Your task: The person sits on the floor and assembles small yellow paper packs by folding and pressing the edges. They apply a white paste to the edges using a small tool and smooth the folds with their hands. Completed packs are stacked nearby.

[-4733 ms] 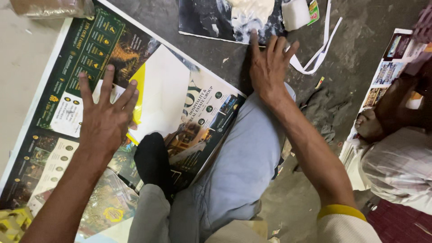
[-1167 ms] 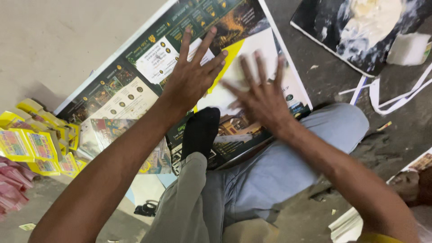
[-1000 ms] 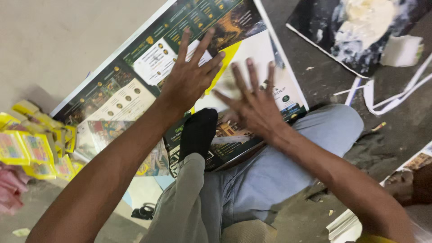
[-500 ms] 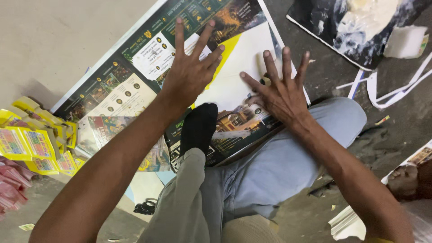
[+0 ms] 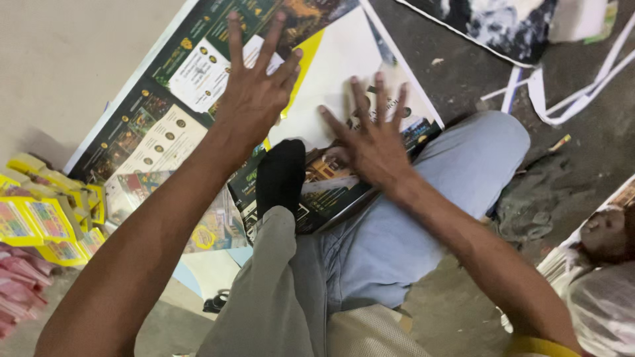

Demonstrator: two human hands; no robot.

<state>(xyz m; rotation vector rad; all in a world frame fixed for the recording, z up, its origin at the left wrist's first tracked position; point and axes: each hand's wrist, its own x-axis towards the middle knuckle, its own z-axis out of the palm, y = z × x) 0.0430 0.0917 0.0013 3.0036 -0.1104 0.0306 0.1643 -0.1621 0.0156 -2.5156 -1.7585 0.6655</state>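
Observation:
A large printed poster sheet (image 5: 165,125), dark green with yellow and white panels, lies on the floor in front of me. My left hand (image 5: 254,92) presses flat on it with fingers spread, near the yellow band. My right hand (image 5: 374,139) lies flat, fingers apart, on the lower right corner of the sheet (image 5: 331,192), which rests across my bent leg in light blue trousers (image 5: 430,198). My foot in a black sock (image 5: 281,175) rests on the sheet between the two hands. Neither hand holds anything.
Yellow printed packets (image 5: 40,211) and pink ones (image 5: 20,291) are piled at the left. A dark picture sheet (image 5: 503,26), a white box (image 5: 579,20) and white paper strips (image 5: 562,92) lie at the upper right. Another person (image 5: 602,264) sits at the right edge.
My right hand has slid from the white middle of the sheet down to its lower right corner by my knee. My left hand stayed pressed on the sheet. The view shifted slightly.

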